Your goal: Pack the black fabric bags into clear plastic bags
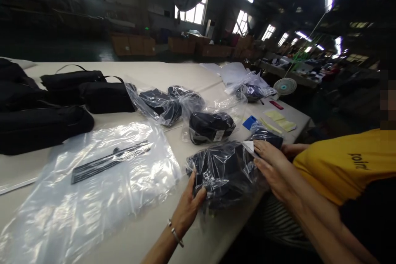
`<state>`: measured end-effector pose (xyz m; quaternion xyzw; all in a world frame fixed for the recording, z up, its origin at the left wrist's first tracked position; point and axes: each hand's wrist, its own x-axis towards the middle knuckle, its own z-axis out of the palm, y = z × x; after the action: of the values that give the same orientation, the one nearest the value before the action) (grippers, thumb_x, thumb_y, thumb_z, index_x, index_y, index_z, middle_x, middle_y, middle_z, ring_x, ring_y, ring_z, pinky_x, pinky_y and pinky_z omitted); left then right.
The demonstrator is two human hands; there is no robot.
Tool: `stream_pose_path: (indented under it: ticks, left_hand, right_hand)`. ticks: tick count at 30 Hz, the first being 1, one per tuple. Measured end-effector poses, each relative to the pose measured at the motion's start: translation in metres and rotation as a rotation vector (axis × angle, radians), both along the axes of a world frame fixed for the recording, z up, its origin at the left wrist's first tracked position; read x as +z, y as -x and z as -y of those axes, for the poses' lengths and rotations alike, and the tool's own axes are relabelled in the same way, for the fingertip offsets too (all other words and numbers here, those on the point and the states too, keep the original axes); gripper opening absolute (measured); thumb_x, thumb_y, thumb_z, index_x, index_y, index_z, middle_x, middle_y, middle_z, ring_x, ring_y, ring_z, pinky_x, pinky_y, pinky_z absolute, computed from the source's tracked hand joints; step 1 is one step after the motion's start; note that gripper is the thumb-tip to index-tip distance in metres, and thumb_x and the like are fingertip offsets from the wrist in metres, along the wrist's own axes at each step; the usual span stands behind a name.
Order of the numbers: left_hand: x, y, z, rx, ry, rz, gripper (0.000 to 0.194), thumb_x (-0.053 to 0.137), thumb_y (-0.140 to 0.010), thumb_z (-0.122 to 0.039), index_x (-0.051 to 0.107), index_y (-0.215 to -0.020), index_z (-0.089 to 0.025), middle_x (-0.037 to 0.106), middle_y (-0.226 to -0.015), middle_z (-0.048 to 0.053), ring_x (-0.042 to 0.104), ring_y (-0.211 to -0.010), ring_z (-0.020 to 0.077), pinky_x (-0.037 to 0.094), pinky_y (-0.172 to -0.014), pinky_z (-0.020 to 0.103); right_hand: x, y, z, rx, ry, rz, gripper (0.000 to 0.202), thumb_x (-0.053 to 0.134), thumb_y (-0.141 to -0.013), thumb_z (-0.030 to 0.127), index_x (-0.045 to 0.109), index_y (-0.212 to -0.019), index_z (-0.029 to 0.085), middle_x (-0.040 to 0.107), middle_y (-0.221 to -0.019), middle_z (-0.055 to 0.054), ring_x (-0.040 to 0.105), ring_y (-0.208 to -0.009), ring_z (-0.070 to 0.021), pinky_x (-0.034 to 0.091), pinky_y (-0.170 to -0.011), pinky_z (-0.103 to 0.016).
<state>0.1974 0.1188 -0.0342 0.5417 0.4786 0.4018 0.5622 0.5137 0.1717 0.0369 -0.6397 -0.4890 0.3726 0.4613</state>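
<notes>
A dark bag in clear plastic wrap (224,171) lies near the table's front edge. My left hand (189,200), a bracelet on its wrist, grips the bag's near left side with thumb and fingers. My right hand (274,177) presses its fingers against the right side, so the bag sits between my hands. Just above it, another person's hand (269,151) reaches to the same side, by a white label (248,145). Behind lies a smaller wrapped black bag (212,126) with a barcode sticker.
Black bags (107,97) stand at the left. A large clear plastic sheet or bag (123,185) lies flat, with a dark strip on it. More wrapped bags (161,105) lie behind. A person in a yellow shirt (343,161) is at the right. Yellow papers (280,120) and a fan (284,86) are beyond.
</notes>
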Motion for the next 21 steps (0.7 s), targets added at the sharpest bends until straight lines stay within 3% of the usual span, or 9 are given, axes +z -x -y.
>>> stream_pose_path:
  ticks: [3, 8, 10, 14, 16, 18, 21]
  left_hand:
    - [-0.015, -0.001, 0.015, -0.016, -0.081, -0.073, 0.076, 0.054, -0.092, -0.044, 0.017, -0.154, -0.022, 0.025, -0.160, 0.011, 0.020, -0.147, 0.0289, 0.019, -0.120, 0.053]
    - [-0.055, 0.013, 0.054, 0.012, -0.587, -0.375, 0.065, 0.042, -0.096, -0.017, 0.015, -0.155, -0.023, 0.027, -0.159, 0.013, 0.027, -0.145, 0.0242, 0.034, -0.115, 0.042]
    - [-0.068, 0.025, 0.071, -0.021, -0.789, -0.502, 0.058, 0.036, -0.097, -0.012, 0.025, -0.153, -0.023, 0.040, -0.153, 0.014, 0.035, -0.142, 0.0222, 0.040, -0.112, 0.038]
    - [-0.083, 0.048, 0.103, -0.191, -1.073, -0.612, 0.045, 0.040, -0.100, -0.028, 0.042, -0.145, -0.029, 0.069, -0.122, 0.009, 0.059, -0.122, 0.0222, 0.051, -0.102, 0.038]
    - [-0.089, 0.054, 0.114, -0.332, -0.943, -0.594, 0.042, 0.052, -0.095, -0.037, 0.051, -0.136, -0.039, 0.073, -0.113, 0.004, 0.067, -0.108, 0.0223, 0.057, -0.091, 0.034]
    - [-0.094, 0.056, 0.118, -0.460, -0.685, -0.527, 0.035, 0.061, -0.089, -0.043, 0.060, -0.124, -0.044, 0.073, -0.111, 0.001, 0.069, -0.102, 0.0227, 0.059, -0.084, 0.032]
    - [-0.098, 0.052, 0.116, -0.534, -0.430, -0.440, 0.029, 0.058, -0.092, -0.045, 0.064, -0.117, -0.032, 0.066, -0.119, 0.006, 0.065, -0.102, 0.0212, 0.056, -0.089, 0.038]
  right_hand:
    - [-0.002, -0.003, 0.005, -0.034, 0.092, -0.048, 0.053, 0.078, -0.069, 0.047, 0.069, -0.117, 0.025, 0.059, -0.137, -0.008, 0.049, -0.129, -0.0332, 0.045, -0.103, -0.043]
    - [-0.033, 0.004, 0.048, -0.086, 0.136, -0.407, 0.043, 0.082, -0.065, 0.038, 0.068, -0.105, 0.027, 0.071, -0.110, -0.003, 0.067, -0.095, -0.0249, 0.055, -0.080, -0.036]
    - [-0.046, 0.005, 0.070, -0.119, 0.162, -0.500, 0.036, 0.083, -0.063, 0.032, 0.069, -0.097, 0.028, 0.073, -0.099, -0.001, 0.068, -0.088, -0.0226, 0.056, -0.078, -0.034]
    - [-0.066, -0.006, 0.112, -0.164, 0.282, -0.544, 0.041, 0.086, -0.059, 0.035, 0.070, -0.097, 0.028, 0.075, -0.096, -0.004, 0.069, -0.093, -0.0285, 0.057, -0.082, -0.042]
    - [-0.077, -0.012, 0.129, -0.215, 0.340, -0.545, 0.046, 0.087, -0.057, 0.044, 0.072, -0.098, 0.027, 0.075, -0.095, -0.007, 0.069, -0.096, -0.0323, 0.057, -0.083, -0.046]
    - [-0.087, -0.015, 0.142, -0.284, 0.358, -0.508, 0.048, 0.086, -0.056, 0.053, 0.074, -0.095, 0.026, 0.076, -0.093, -0.009, 0.068, -0.100, -0.0348, 0.057, -0.085, -0.047]
    - [-0.093, -0.016, 0.147, -0.337, 0.300, -0.386, 0.044, 0.084, -0.058, 0.058, 0.077, -0.088, 0.027, 0.075, -0.094, -0.009, 0.065, -0.107, -0.0350, 0.054, -0.091, -0.046]
